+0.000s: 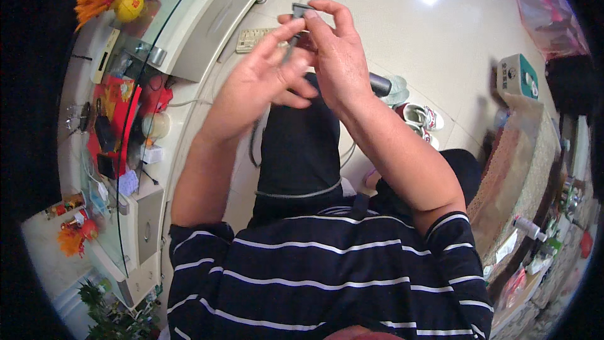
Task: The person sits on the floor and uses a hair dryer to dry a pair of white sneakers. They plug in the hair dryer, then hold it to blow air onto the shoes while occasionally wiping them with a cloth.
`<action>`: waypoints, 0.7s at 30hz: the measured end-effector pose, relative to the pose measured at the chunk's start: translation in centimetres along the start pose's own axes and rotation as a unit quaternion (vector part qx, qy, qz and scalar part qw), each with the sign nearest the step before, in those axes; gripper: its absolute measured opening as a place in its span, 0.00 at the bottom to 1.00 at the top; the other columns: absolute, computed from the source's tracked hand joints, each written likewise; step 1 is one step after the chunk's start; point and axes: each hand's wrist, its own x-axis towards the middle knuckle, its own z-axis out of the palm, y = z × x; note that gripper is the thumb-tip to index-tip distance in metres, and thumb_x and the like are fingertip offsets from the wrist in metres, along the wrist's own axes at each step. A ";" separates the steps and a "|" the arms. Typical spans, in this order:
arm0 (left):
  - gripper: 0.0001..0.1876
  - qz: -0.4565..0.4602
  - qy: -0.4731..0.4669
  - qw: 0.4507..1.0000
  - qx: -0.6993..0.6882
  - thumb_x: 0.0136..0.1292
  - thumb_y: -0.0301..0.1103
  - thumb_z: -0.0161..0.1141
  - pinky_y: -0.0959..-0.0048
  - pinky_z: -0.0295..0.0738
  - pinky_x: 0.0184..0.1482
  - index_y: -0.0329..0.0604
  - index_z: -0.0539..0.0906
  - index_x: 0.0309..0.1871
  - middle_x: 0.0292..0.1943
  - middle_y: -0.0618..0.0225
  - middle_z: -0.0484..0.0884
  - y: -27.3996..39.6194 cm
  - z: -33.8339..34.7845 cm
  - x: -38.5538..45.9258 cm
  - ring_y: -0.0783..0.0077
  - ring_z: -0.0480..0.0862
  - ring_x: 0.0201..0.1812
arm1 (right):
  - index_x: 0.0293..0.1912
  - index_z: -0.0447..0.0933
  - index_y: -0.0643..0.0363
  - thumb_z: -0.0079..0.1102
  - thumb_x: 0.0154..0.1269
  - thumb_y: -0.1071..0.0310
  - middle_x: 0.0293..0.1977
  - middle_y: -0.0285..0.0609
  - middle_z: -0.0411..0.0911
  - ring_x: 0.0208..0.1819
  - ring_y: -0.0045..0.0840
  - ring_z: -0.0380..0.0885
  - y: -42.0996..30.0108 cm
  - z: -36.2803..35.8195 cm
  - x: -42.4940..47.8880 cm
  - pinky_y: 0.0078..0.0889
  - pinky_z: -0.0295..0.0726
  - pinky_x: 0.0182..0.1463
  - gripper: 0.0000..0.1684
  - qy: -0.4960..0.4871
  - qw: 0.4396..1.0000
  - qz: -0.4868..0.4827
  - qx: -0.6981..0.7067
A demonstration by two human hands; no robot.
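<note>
A small grey plug, its thin prongs pointing away from me, is pinched between the thumb and fingers of my right hand. A grey cord runs down from the plug between my two hands. My left hand, slightly blurred, is beside it with fingers spread. Its index fingertip comes close to the plug's lower end; whether it touches is unclear. Below the hands, a grey cable lies across my dark trouser leg. A dark cylindrical object is partly hidden behind my right wrist.
On the tiled floor ahead lies a power strip. White shoes and pale green slippers are to the right. A glass-topped cabinet lines the left side. At right, a cloth-covered piece of furniture stands near a green-and-white box.
</note>
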 end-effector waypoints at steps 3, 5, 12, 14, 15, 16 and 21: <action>0.29 0.000 0.038 0.990 0.135 0.68 0.33 0.53 0.88 0.68 0.28 0.46 0.58 0.71 0.39 0.67 0.82 -2.0 -6.4 3.9 0.86 0.74 0.28 | 0.60 0.58 0.58 0.51 0.70 0.62 0.52 0.52 0.75 0.46 0.30 0.78 0.5 -1.1 2.0 0.31 0.73 0.55 0.24 -0.022 0.997 0.026 -0.065; 0.28 -0.026 0.095 0.981 0.168 0.68 0.32 0.54 0.87 0.64 0.27 0.50 0.61 0.70 0.36 0.71 0.83 -4.2 -9.8 6.7 0.87 0.71 0.26 | 0.63 0.56 0.57 0.50 0.71 0.59 0.52 0.50 0.76 0.50 0.32 0.77 0.8 -3.3 2.0 0.31 0.71 0.59 0.27 -0.015 0.994 0.030 -0.108; 0.17 -0.114 0.237 0.898 0.353 0.62 0.41 0.60 0.74 0.74 0.44 0.55 0.82 0.55 0.45 0.67 0.84 -19.8 -22.2 16.0 0.72 0.81 0.42 | 0.51 0.71 0.57 0.51 0.69 0.66 0.39 0.40 0.79 0.42 0.22 0.78 2.6 -18.6 -1.8 0.25 0.75 0.50 0.13 0.132 0.947 0.229 -0.184; 0.17 -0.173 0.267 0.849 0.422 0.58 0.44 0.63 0.70 0.74 0.49 0.58 0.83 0.51 0.47 0.65 0.84 -23.2 -23.4 18.6 0.67 0.81 0.48 | 0.48 0.73 0.58 0.51 0.69 0.66 0.37 0.38 0.78 0.40 0.21 0.77 3.0 -21.8 -3.4 0.23 0.75 0.47 0.11 0.202 0.925 0.269 -0.178; 0.17 -0.204 0.281 0.820 0.455 0.56 0.46 0.64 0.68 0.73 0.52 0.60 0.84 0.50 0.48 0.64 0.84 -24.9 -23.9 19.6 0.65 0.81 0.50 | 0.47 0.73 0.58 0.51 0.69 0.66 0.36 0.38 0.78 0.39 0.20 0.77 3.2 -23.2 -4.1 0.22 0.75 0.46 0.10 0.217 0.919 0.282 -0.168; 0.18 -0.232 0.296 0.806 0.458 0.54 0.48 0.65 0.66 0.74 0.51 0.65 0.84 0.50 0.49 0.65 0.83 -26.6 -24.8 20.4 0.64 0.82 0.50 | 0.47 0.74 0.58 0.52 0.68 0.66 0.35 0.38 0.78 0.38 0.19 0.77 3.4 -23.9 -4.4 0.22 0.74 0.46 0.10 0.231 0.914 0.293 -0.156; 0.15 -0.290 0.326 0.735 0.519 0.56 0.48 0.63 0.66 0.75 0.50 0.62 0.85 0.47 0.46 0.68 0.84 -33.2 -27.9 23.4 0.63 0.82 0.48 | 0.46 0.74 0.58 0.52 0.69 0.66 0.35 0.37 0.78 0.37 0.19 0.76 4.7 -24.3 -3.5 0.21 0.73 0.45 0.09 0.219 0.909 0.333 -0.122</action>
